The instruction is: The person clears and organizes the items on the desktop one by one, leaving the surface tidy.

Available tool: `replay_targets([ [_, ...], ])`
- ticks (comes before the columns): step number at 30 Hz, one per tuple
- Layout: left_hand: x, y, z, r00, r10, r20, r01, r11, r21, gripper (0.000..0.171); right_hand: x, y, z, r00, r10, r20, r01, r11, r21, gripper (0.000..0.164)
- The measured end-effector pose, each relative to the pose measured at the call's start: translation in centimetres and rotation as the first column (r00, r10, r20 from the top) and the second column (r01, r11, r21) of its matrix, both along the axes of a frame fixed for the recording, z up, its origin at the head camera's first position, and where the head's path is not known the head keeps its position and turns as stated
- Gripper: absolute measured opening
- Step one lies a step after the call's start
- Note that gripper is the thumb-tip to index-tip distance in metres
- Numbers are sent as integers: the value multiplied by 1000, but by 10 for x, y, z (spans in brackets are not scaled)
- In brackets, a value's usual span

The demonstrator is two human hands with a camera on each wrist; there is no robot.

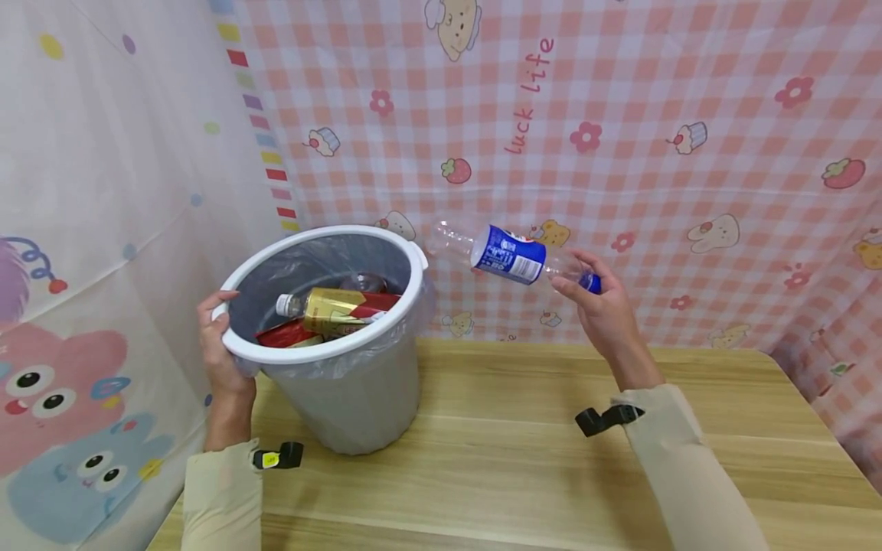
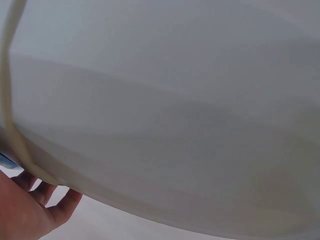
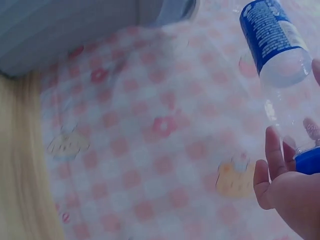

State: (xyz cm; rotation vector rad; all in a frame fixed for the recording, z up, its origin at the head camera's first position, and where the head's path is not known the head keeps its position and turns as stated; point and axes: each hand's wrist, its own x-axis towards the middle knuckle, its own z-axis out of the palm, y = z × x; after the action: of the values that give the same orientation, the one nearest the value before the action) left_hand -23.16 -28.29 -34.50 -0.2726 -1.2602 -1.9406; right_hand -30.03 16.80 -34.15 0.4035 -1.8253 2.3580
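Observation:
A grey trash bin [image 1: 358,405] with a white rim and a clear plastic liner stands on the wooden table. My left hand [image 1: 223,352] grips the left side of its rim; in the left wrist view the bin's pale wall [image 2: 165,125] fills most of the picture, with my fingers [image 2: 65,207] at its edge. My right hand [image 1: 606,310] holds a clear plastic bottle [image 1: 510,255] with a blue label near its blue cap. The bottle is tilted in the air right of the bin, its base pointing up and left towards the rim.
Inside the bin lie a bottle with a gold and red label [image 1: 331,310] and other red items [image 1: 289,334]. Behind the wooden table [image 1: 496,459] hangs a pink checked cloth [image 1: 641,191]; a white cartoon-printed cloth [image 1: 124,191] hangs on the left.

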Motion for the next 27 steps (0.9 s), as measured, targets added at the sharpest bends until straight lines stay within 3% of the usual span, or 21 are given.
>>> replay_targets([
  [4, 0, 0, 1, 1000, 9, 9, -9, 1000, -2, 31, 1, -16, 16, 999, 13, -30, -10, 994, 112, 63],
  [11, 0, 2, 2, 1000, 11, 13, -11, 1000, -1, 31, 3, -44, 39, 999, -30, -32, 39, 950, 311, 67],
  [27, 1, 0, 0, 998, 38, 46, -36, 999, -27, 31, 2, -93, 64, 996, 10, -86, 19, 943, 332, 67],
])
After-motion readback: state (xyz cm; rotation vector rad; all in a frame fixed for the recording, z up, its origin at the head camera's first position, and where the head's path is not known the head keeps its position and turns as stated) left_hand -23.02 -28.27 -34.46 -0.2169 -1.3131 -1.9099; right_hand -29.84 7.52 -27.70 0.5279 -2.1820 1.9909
